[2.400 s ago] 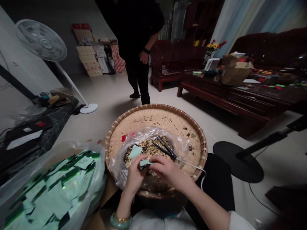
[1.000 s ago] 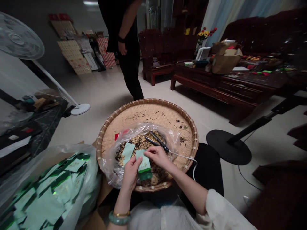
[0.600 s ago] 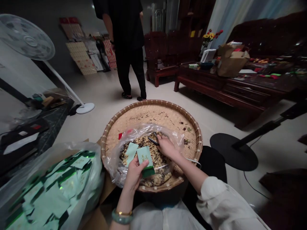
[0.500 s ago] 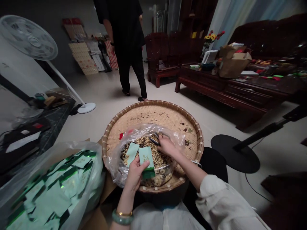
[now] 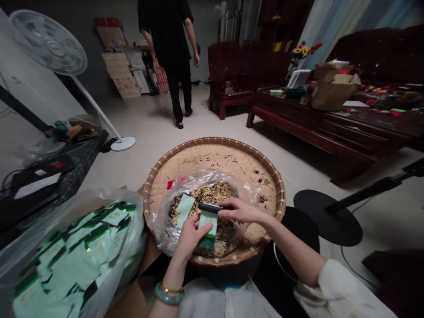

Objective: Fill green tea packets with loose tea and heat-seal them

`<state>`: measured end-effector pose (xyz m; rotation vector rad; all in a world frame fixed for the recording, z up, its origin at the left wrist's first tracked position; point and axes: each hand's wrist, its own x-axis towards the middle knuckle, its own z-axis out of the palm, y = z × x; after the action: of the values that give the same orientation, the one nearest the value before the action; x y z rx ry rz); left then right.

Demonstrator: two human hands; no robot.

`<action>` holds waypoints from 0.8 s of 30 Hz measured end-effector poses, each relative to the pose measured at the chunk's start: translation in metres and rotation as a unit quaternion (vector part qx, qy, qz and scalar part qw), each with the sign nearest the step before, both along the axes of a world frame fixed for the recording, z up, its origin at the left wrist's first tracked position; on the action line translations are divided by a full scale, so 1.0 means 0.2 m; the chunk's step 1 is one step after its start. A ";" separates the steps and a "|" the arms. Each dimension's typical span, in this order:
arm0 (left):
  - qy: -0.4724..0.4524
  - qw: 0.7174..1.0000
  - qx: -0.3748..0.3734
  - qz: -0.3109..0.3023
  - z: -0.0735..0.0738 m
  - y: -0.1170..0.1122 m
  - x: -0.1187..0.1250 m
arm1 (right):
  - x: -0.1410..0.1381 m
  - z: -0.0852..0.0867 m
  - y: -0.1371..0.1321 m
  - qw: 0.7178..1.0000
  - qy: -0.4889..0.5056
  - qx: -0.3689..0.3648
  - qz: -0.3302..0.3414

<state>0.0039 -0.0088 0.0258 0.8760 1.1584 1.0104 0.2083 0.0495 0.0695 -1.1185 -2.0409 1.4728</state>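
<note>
One mint-green packet (image 5: 209, 218) held up, black tool (image 5: 209, 208) lying across its top edge

Head view, the only one. Step in hand, my read: lining the tool up on the packet's upper edge, or starting to clamp there.

Packet: in front of the person, over the loose dry mix (image 5: 217, 192) in the clear bag (image 5: 248, 191) on the woven tray (image 5: 221, 152). Upright to the eye, dark green band at the bottom.

Fingers, left hand (image 5: 192, 232): pinching the packet by its left side, thumb on the front face.

Fingers, right hand (image 5: 239, 210): wrapped round the tool's right end, tool roughly level. Can't tell whether the packet edge sits between the tool's arms or just behind them; the bar hides it.

Second packet (image 5: 185, 208) lies on the mix, just beside the held one, nothing gripping it. Many more like it (image 5: 76, 265) in the big plastic bag (image 5: 138, 238) left of the tray. White cord (image 5: 281, 263) loops below the right forearm; its join to the tool is hidden.

Next move, my judgement: calls for a flat, uncreased top edge, tool square across it, even squeeze from the right. Left thumb should stay low, clear of the tool. Main risk: a skewed edge.
</note>
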 end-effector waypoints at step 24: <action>0.072 0.992 0.059 0.080 -0.02 0.02 -0.05 | -0.02 0.00 0.04 0.998 -0.035 -0.034 -0.029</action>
<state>-0.0051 -0.0040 0.0226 0.9745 1.3180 1.1716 0.2051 0.0567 0.0705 -1.2608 -2.0004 1.5050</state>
